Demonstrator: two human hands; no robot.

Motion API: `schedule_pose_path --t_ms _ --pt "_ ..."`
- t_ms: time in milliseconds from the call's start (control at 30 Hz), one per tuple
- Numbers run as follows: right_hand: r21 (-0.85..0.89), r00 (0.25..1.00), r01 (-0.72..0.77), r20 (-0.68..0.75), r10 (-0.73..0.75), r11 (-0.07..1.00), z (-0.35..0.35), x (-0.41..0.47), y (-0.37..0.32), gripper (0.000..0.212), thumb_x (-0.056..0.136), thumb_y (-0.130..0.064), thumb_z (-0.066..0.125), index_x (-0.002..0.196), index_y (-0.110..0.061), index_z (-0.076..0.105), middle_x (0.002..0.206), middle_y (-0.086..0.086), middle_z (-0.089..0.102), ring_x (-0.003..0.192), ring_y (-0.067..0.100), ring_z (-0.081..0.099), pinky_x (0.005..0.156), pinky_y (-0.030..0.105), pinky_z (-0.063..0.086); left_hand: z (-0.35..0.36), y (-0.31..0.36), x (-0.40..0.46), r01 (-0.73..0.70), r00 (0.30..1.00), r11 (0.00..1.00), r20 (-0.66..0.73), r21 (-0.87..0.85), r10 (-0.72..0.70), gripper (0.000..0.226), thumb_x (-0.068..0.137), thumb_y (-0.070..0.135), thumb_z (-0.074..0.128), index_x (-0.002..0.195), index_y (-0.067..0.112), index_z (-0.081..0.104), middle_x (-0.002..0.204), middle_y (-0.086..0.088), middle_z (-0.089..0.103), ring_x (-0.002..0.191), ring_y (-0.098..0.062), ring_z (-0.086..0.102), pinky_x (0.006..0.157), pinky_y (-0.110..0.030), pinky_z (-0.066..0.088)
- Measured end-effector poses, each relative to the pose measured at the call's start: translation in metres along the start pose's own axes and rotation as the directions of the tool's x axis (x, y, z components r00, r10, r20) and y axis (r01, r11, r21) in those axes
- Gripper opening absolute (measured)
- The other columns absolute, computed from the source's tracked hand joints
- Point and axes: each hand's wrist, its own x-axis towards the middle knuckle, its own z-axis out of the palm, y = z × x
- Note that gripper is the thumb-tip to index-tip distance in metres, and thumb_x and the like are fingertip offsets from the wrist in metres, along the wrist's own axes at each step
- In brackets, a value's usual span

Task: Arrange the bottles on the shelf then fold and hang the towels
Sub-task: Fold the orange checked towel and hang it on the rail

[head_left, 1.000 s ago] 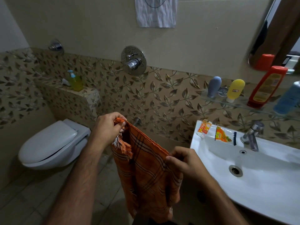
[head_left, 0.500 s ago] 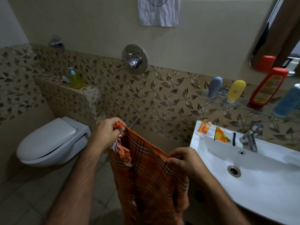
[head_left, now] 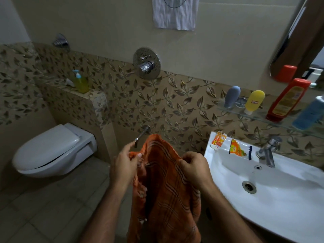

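Orange towel [head_left: 168, 193] hangs with top edge pinched by left hand [head_left: 123, 165] and right hand [head_left: 195, 168] fingers.

Hands and towel in the middle, between toilet and basin.

The orange checked towel [head_left: 168, 190] hangs between the left hand [head_left: 124, 165] and the right hand [head_left: 196, 168], each gripping its upper edge, in front of the chrome wall spout [head_left: 141, 135]. The white wall-hung toilet [head_left: 52, 151] sits to the left, the white ceramic basin [head_left: 280, 199] to the right. Above the basin, the glass shelf [head_left: 259, 115] carries, left to right, the grey squeeze bottle [head_left: 232, 96], yellow squeeze bottle [head_left: 254, 101], red shampoo bottle [head_left: 287, 99] and blue bottle [head_left: 310, 114]. The yellow-green pump bottle [head_left: 80, 82] stands on the tiled ledge [head_left: 94, 95] behind the toilet. The white cloth [head_left: 175, 13] hangs on the wall above.
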Motion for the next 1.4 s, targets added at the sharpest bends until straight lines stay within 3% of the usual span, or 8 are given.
schedule_pose_path --t_ms 100,167,233,400,633,867,1167,1400 --pt "-0.044 0.985 0.157 0.081 -0.153 0.987 0.000 0.000 -0.008 0.010 0.083 -0.023 0.069 0.089 -0.024 0.077 0.082 -0.011 0.074 0.078 0.004 0.066 0.074 0.029 0.054 0.013 0.004 -0.014 -0.090 0.960 0.991 0.255 -0.097 0.112 0.072 0.087 0.026 0.071 0.142 0.053 0.035 0.104 -0.004 0.071 0.098 -0.017 0.064 0.092 -0.032 0.052" --pt "-0.097 0.950 0.275 0.183 -0.255 0.957 -0.003 -0.001 -0.013 0.011 0.083 -0.025 0.069 0.092 -0.026 0.077 0.087 -0.011 0.074 0.082 0.004 0.066 0.074 0.027 0.054 0.013 0.014 -0.014 -0.185 0.877 0.974 0.425 -0.128 0.222 0.081 0.086 0.023 0.072 0.139 0.064 0.027 0.098 0.003 0.069 0.090 -0.007 0.061 0.084 -0.007 0.043" --pt "-0.074 0.901 0.363 0.283 -0.330 0.929 -0.006 -0.001 -0.015 0.010 0.084 -0.027 0.069 0.091 -0.029 0.076 0.085 -0.017 0.072 0.083 0.000 0.065 0.072 0.022 0.053 0.012 0.023 -0.009 -0.241 0.768 0.955 0.569 -0.172 0.296 0.079 0.086 0.017 0.071 0.142 0.056 0.031 0.127 0.018 0.057 0.109 0.008 0.053 0.088 0.004 0.031" --pt "0.000 0.853 0.386 0.382 -0.357 0.923 -0.017 -0.003 -0.009 0.013 0.086 -0.030 0.070 0.097 -0.037 0.072 0.086 -0.027 0.066 0.088 -0.007 0.063 0.071 0.013 0.050 0.011 0.032 0.002 -0.163 0.588 0.968 0.770 -0.189 0.250 0.044 0.089 0.016 0.070 0.128 0.034 0.060 0.125 0.008 0.065 0.107 0.004 0.060 0.094 -0.016 0.045" --pt "0.037 0.897 0.153 0.413 -0.155 0.987 -0.025 -0.009 0.001 0.009 0.081 -0.035 0.076 0.081 -0.033 0.066 0.083 -0.010 0.070 0.079 0.003 0.068 0.069 0.027 0.059 0.025 0.037 -0.002 -0.295 0.758 0.955 0.602 -0.025 0.250 0.016 0.085 0.023 0.073 0.082 0.039 0.068 0.083 0.012 0.069 0.080 -0.002 0.064 0.070 -0.020 0.048" --pt "0.095 0.745 -0.061 0.667 -0.018 0.994 -0.040 -0.016 0.013 0.032 0.081 -0.048 0.075 0.105 -0.028 0.068 0.103 -0.003 0.074 0.093 0.012 0.072 0.086 0.033 0.060 0.012 0.035 0.009 -0.337 0.888 0.941 0.334 0.005 0.316 0.023 0.085 0.017 0.071 0.080 0.039 0.068 0.085 0.013 0.071 0.082 -0.005 0.065 0.071 -0.023 0.049" --pt "-0.142 0.848 0.192 0.522 -0.091 0.971 -0.046 -0.012 0.022 0.027 0.085 -0.036 0.070 0.106 -0.029 0.055 0.100 -0.009 0.067 0.089 0.009 0.066 0.081 0.035 0.059 -0.012 0.029 0.024 -0.234 0.968 0.971 0.109 0.052 0.227 0.020 0.087 0.013 0.066 0.089 0.032 0.070 0.087 0.008 0.071 0.080 -0.009 0.066 0.062 -0.019 0.044" --pt "0.315 0.849 -0.027 0.508 -0.145 0.949 -0.045 -0.012 0.041 0.036 0.081 -0.041 0.076 0.112 -0.032 0.060 0.105 -0.002 0.073 0.096 0.015 0.072 0.083 0.035 0.060 -0.032 0.048 0.030 -0.236 0.971 0.972 -0.031 0.001 0.236 0.032 0.086 0.009 0.066 0.076 0.039 0.064 0.076 0.018 0.065 0.069 0.007 0.059 0.052 -0.006 0.037"
